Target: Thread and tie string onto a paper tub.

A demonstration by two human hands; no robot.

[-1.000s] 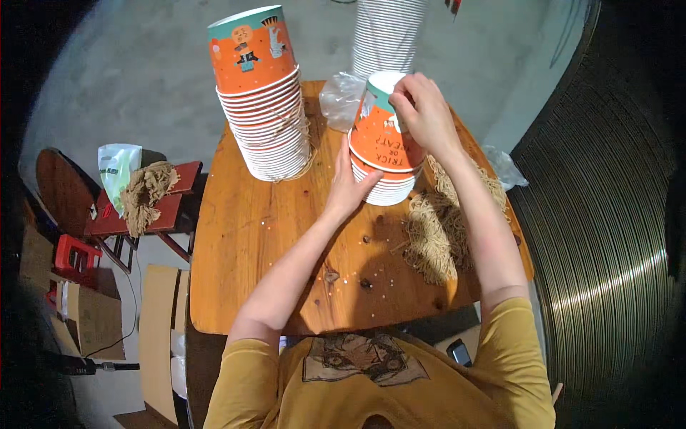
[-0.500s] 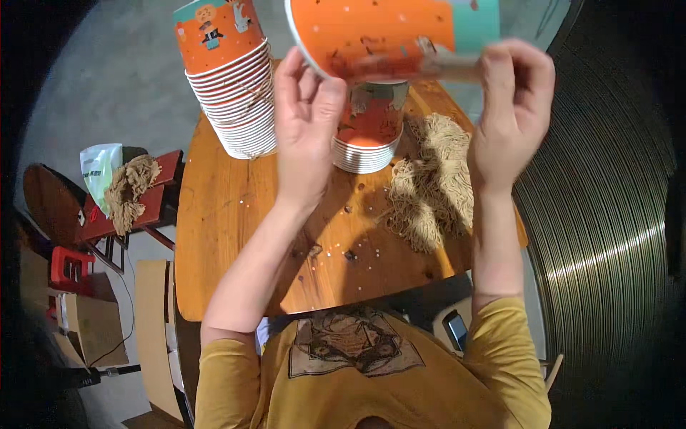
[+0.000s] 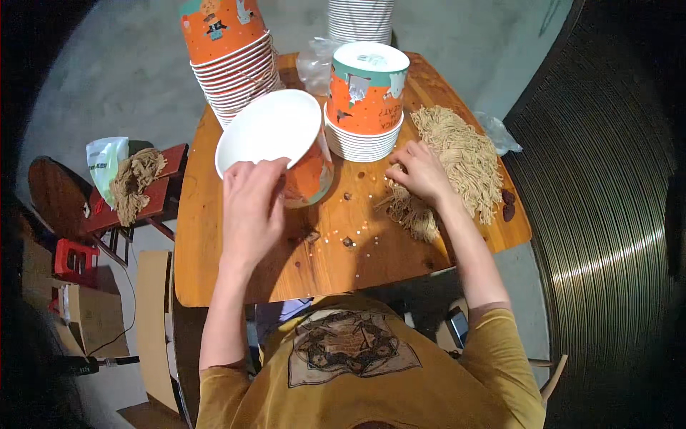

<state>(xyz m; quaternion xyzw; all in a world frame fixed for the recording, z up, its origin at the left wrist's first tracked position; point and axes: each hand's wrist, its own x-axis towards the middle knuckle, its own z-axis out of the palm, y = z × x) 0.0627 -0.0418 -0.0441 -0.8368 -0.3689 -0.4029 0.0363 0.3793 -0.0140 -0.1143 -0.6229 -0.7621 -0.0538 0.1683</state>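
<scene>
- Lowered since half a second ago: paper cup [image 3: 275,146], down from face height to the table [image 3: 214,264], tilted, white mouth facing up and left.
- Left hand [image 3: 251,207] gripping the cup's near rim.
- Right hand [image 3: 421,171] loosely curled on the noodle pile [image 3: 457,161], nearer to it, cup leftward.
- Beyond: cup stack [image 3: 366,100].
</scene>
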